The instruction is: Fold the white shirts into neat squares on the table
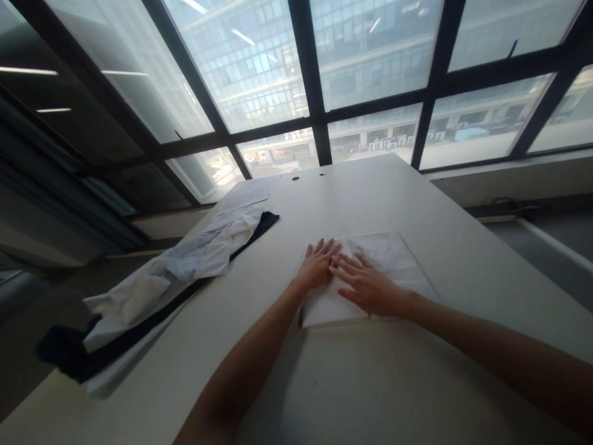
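A flat white cloth point(393, 253), folded into a rough rectangle, lies on the white table point(361, 198). My left hand point(317, 264) rests palm down on its left part, fingers stretched out. Close beside it, my right hand point(368, 285) is spread flat on the middle of the cloth, its fingertips at the left hand's fingers. Neither hand grips anything. What kind of garment or cloth it is, I cannot tell.
Along the table's left side lies a loose pile of white garments point(185, 259) with a dark blue cloth point(152, 312) partly under it, hanging over the edge. White sheets point(243, 193) lie behind the pile. Large windows point(370, 55) stand beyond the table's far edge.
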`<state>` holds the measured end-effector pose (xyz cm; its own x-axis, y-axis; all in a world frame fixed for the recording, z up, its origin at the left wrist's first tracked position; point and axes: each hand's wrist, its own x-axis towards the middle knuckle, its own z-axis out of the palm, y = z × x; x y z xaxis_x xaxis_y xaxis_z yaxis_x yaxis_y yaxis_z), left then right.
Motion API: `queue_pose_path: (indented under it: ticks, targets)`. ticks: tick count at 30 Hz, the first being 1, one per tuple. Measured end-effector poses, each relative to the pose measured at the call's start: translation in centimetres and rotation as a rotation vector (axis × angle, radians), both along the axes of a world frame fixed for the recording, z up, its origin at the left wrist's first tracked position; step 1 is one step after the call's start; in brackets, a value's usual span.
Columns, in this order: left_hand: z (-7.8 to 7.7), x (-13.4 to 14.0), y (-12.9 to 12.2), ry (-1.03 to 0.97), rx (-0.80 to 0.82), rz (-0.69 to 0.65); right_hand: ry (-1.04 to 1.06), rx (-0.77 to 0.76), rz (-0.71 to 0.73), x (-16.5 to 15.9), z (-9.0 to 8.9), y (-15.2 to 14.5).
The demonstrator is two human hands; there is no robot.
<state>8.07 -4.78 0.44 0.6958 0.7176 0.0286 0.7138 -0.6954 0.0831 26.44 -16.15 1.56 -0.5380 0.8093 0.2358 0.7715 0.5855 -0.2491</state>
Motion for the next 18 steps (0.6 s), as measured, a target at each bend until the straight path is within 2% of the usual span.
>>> queue_pose_path:
  ticks: [3,6,8,10,14,18]
  targets:
    - [-0.8,-0.4,0.6,-0.006,-0.044,0.007,-0.003,-0.177,0.157,-2.0,-0.1,-3.3]
    - [-1.0,-0.3,1.0,-0.028,-0.086,0.026,0.002,-0.311,0.213,-3.2,-0.2,-5.9]
    - [-0.7,-0.2,1.1,-0.029,-0.100,0.027,0.018,-0.369,0.229,-3.6,0.3,-6.9]
    - [0.0,0.1,0.7,-0.030,-0.104,0.035,0.051,-0.427,0.287,-3.7,1.6,-7.6]
    - [1.1,1.7,-1.7,-0.086,-0.108,0.000,0.195,-0.558,0.490,-3.6,5.4,-8.7]
    - [0.3,3.6,-4.5,-0.129,-0.109,-0.052,0.298,-0.720,0.565,-2.9,8.4,-8.7]
